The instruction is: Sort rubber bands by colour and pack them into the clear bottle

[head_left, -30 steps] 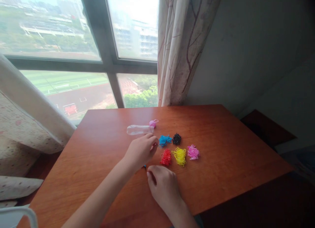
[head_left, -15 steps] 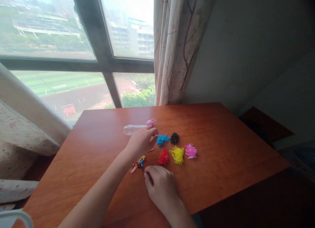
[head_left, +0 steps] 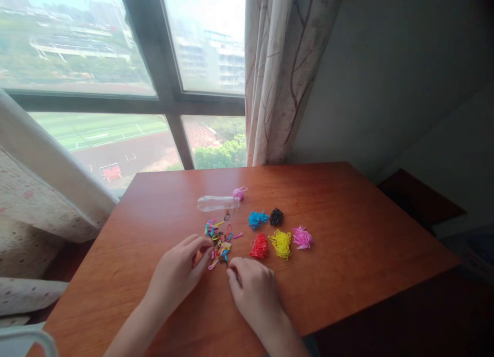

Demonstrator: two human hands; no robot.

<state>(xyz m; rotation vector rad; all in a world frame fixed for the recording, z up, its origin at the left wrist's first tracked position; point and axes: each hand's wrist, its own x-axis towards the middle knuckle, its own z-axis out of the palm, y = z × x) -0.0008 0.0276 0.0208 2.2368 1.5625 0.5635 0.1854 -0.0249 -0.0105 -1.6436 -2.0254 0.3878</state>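
A mixed pile of small coloured rubber bands (head_left: pixel 221 244) lies loosely on the wooden table. My left hand (head_left: pixel 183 264) is at its left edge, thumb and forefinger bent together against the bands; whatever they pinch is too small to make out. Just right of the pile's near end rests my right hand (head_left: pixel 252 285), fingers curled toward the thumb, and their contents are hidden. Sorted heaps lie to the right: blue bands (head_left: pixel 257 219), black bands (head_left: pixel 276 217), red bands (head_left: pixel 259 246), yellow bands (head_left: pixel 281 245) and pink bands (head_left: pixel 303 237).
Behind the mixed pile, a clear plastic bottle (head_left: pixel 216 203) lies on its side, with a pink looped cap (head_left: pixel 238 194) at its right end. The wooden table (head_left: pixel 347 218) reaches back to the window and curtain (head_left: pixel 270 89). A white curved rail (head_left: pixel 34 336) stands at lower left.
My left hand has drawn back from beside the blue heap, down and left to the mixed pile, uncovering the bottle and most of the pile. My right hand stays in place.
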